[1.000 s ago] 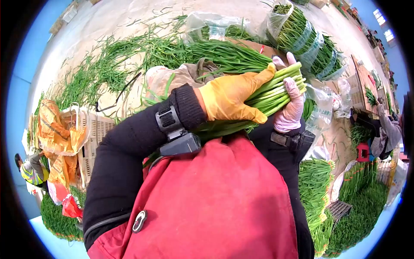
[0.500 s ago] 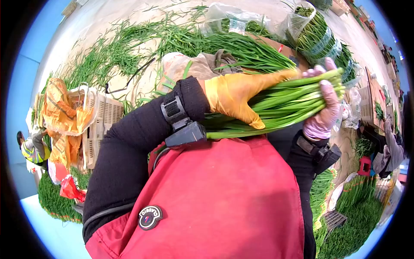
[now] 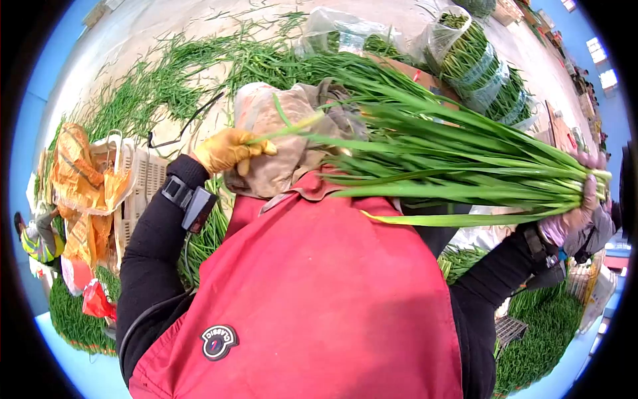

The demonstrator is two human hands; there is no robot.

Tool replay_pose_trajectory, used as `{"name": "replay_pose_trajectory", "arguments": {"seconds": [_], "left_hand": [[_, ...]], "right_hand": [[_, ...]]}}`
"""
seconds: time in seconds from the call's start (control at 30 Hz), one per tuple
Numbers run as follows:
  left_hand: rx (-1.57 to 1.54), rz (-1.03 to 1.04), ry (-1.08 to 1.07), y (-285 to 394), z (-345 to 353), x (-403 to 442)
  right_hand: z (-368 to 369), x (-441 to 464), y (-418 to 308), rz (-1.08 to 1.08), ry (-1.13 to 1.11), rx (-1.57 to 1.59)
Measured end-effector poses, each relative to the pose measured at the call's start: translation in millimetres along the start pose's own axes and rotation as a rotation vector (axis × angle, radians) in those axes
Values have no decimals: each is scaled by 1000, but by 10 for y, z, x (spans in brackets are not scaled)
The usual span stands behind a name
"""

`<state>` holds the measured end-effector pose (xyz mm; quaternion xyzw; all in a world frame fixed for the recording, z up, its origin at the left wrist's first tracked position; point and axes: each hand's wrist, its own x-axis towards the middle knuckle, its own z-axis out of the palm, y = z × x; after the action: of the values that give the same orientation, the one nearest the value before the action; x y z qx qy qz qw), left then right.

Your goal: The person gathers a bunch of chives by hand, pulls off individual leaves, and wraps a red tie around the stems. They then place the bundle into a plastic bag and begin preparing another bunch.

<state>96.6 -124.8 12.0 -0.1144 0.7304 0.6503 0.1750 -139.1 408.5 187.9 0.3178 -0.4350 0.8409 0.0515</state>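
Note:
My left hand (image 3: 229,149), in a yellow-orange glove, is closed at the left with a pale-ended chive strand (image 3: 296,126) pinched in its fingers. Far to the right, my right hand (image 3: 575,206) wears a thin pinkish glove and grips a bunch of garlic chives (image 3: 458,163) round its pale stem ends. The long green leaves fan out leftward across the front of my red apron (image 3: 325,286). Beneath the left hand's strand lies a dirty pale cloth or bag (image 3: 266,163), partly hidden.
Loose chives (image 3: 179,80) litter the floor ahead. A large plastic-wrapped bundle (image 3: 478,63) stands at the upper right. On the left are a white crate (image 3: 143,179) with orange sacking (image 3: 80,166) and a person in a hi-vis vest (image 3: 41,243). More chives (image 3: 541,346) are piled lower right.
My left hand has come off the bunch and moved left with a strand. My right hand has carried the bunch right and lower, and its leaves now hang spread out.

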Motion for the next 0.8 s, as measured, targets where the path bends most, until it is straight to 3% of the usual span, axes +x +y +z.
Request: {"name": "replay_pose_trajectory", "arguments": {"seconds": [0.1,0.13,0.2,0.3,0.43,0.53,0.6,0.63,0.73,0.77,0.8], "left_hand": [[-6,168,191,-264,-389,-191],[19,59,205,-267,-537,-280],[555,-115,403,-266,-633,-386],[1220,437,697,-135,-528,-349],[1077,725,152,423,235,184],[1287,520,50,115,244,462],[1205,196,237,221,-129,528],[1106,-17,405,432,-240,342],[430,396,655,114,-1519,206],[310,321,782,510,-1602,-70],[320,429,839,806,-1666,-299]], "right_hand": [[-77,36,-258,-61,176,-249],[-108,70,-296,-78,236,-310],[-25,121,-320,-120,365,-405],[273,203,-296,-156,491,-444],[385,404,-201,-190,370,-360],[413,617,-117,-209,210,-265],[439,743,-52,-160,83,-150],[608,774,65,-243,152,-194],[1370,771,528,-351,319,-136],[1518,820,653,-344,313,-72],[1637,871,775,-334,307,-10]]}}
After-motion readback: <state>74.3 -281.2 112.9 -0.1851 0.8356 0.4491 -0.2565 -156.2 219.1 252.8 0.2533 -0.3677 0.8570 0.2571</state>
